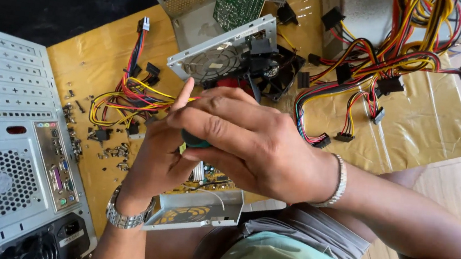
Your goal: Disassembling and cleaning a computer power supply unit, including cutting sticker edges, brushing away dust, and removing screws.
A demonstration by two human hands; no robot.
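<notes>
— two hands on one item: right hand (252, 144) fingers curled tight around a green-handled tool (195, 140), left hand (160, 150) fingers half spread beside it.

— progress?

— power supply (203, 205) under the fingers, seemingly open; fan housing (219, 58) beyond the fingertips; loose screws (113, 150) left of them. reassembly untouched, i judge.

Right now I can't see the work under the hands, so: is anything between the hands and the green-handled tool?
Nothing visible. The right hand wraps the green handle directly, and the left hand presses against it from below. The tool's tip is hidden behind the hands.
</notes>
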